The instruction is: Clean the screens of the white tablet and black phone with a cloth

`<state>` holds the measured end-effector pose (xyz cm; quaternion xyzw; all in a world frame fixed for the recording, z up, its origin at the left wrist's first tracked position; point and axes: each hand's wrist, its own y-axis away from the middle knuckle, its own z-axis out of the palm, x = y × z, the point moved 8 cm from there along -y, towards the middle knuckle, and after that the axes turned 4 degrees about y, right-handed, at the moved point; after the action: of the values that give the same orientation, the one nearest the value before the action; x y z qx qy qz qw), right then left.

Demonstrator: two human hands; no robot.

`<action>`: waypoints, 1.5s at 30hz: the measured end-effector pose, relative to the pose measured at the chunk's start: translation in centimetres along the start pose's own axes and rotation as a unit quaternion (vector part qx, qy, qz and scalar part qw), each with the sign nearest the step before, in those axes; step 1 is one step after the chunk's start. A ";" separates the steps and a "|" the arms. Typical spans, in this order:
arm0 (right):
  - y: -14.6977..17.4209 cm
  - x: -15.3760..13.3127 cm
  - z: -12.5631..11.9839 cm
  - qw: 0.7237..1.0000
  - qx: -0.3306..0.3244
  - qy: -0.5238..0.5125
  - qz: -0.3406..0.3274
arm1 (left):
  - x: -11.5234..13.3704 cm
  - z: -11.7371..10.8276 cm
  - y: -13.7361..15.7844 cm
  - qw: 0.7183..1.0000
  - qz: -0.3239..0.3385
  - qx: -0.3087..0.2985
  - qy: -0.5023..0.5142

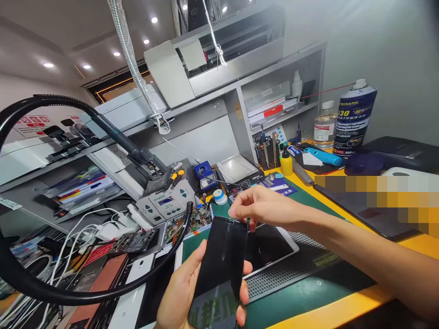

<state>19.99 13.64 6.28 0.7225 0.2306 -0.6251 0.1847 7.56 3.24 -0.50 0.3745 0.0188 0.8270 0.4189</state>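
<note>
My left hand [180, 289] is wrapped round a black smartphone [221, 269], thumb along its left edge and fingertips on its right edge. The phone is tilted up, its dark glossy screen toward me, with reflections on it. Just above the phone's top edge is my right hand [262, 208], its thumb and index finger pinched together. Whatever is between those fingertips, if anything, is too small to make out. Behind the phone lies a white-framed tablet [274, 244] with a dark screen, partly hidden by the phone and my right hand. Under it is a perforated grey plate [270, 285].
A green mat [295, 301] covers the yellow bench [318, 315]. At the left, a black hose [113, 297] arcs in front of phones and cables. A soldering station [168, 201], a small white jar [219, 196], a yellow bottle [286, 164] and a spray can [355, 119] stand behind.
</note>
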 end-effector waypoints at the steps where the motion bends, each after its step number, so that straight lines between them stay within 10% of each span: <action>1: 0.0 0.0 -0.1 1.000 0.005 0.019 -0.007 | 0.1 0.0 0.1 1.000 0.000 0.009 -0.004; 16: 1.8 -3.3 -0.9 0.952 0.050 0.275 -0.124 | 0.9 0.6 0.3 0.998 0.039 0.043 -0.038; 28: 4.7 -4.5 3.9 0.687 0.165 0.597 -0.380 | 1.1 -0.1 -0.1 0.990 0.118 0.064 -0.037; 45: 6.5 -5.3 5.2 0.663 0.157 0.592 -0.431 | 1.6 1.2 0.6 0.979 0.126 0.089 -0.136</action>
<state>18.83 4.86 10.62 0.7783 0.4757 -0.1024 -0.3968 7.31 3.71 1.52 0.5186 -0.0120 0.8097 0.2744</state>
